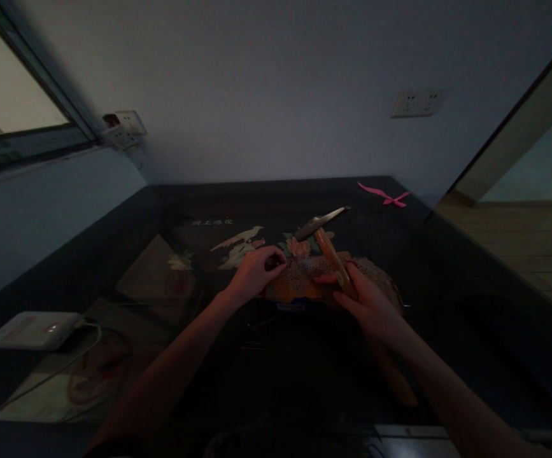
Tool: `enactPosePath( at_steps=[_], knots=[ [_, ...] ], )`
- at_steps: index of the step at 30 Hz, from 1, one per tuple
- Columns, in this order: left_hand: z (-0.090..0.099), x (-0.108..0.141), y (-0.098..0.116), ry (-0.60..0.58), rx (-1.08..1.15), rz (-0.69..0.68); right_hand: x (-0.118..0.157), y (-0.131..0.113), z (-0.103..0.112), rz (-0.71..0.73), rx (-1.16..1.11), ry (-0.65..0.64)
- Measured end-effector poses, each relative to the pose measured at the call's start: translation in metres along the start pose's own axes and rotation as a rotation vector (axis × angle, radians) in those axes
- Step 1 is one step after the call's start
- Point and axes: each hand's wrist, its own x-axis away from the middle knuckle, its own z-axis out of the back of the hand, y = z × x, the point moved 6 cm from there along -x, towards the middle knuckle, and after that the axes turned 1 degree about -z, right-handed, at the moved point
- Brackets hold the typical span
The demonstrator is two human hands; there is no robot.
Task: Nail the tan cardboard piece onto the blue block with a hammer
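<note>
My right hand (368, 299) is wrapped round the wooden handle of a hammer (335, 254), whose metal head is raised above the far edge of the work and points away to the right. Under it lies a brown piece dotted with many small holes (299, 280), with a blue label (292, 306) on its near side. My left hand (259, 267) is at the left end of this piece, thumb and fingertips pinched together. What the pinch holds, if anything, is too dark to make out. A few thin nail-like pins (255, 346) lie nearer to me on the dark table.
The glossy dark table (323, 369) carries a printed bird (240, 242) and flowers. A white device (34, 331) with a cable lies at left, a pink ribbon (390, 200) at the far right. Wall sockets (416, 103) are behind. The room is dim.
</note>
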Motion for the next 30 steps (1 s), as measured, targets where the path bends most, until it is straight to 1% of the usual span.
enactPosePath(
  at_steps=[3, 10, 14, 20, 24, 30],
  knots=[
    [-0.0009, 0.0000, -0.0023, -0.011, 0.027, 0.022, -0.0003, -0.0003, -0.0004, 0.000, 0.001, -0.007],
    [-0.0017, -0.0012, -0.0036, -0.012, 0.015, 0.011, -0.0008, -0.0028, -0.0005, 0.014, -0.031, -0.023],
    [-0.0028, -0.0021, -0.0040, -0.018, 0.006, 0.007, -0.0005, -0.0023, 0.0003, 0.025, -0.031, -0.011],
    [-0.0047, -0.0021, -0.0035, -0.047, 0.008, 0.013, -0.0009, 0.0010, -0.0018, 0.000, -0.024, -0.010],
    [-0.0054, -0.0013, -0.0032, -0.068, -0.035, -0.002, -0.0011, 0.0004, -0.0025, 0.013, -0.026, -0.011],
    [-0.0053, -0.0012, -0.0044, -0.053, -0.073, -0.021, -0.0008, -0.0020, -0.0018, 0.027, -0.037, -0.013]
  ],
)
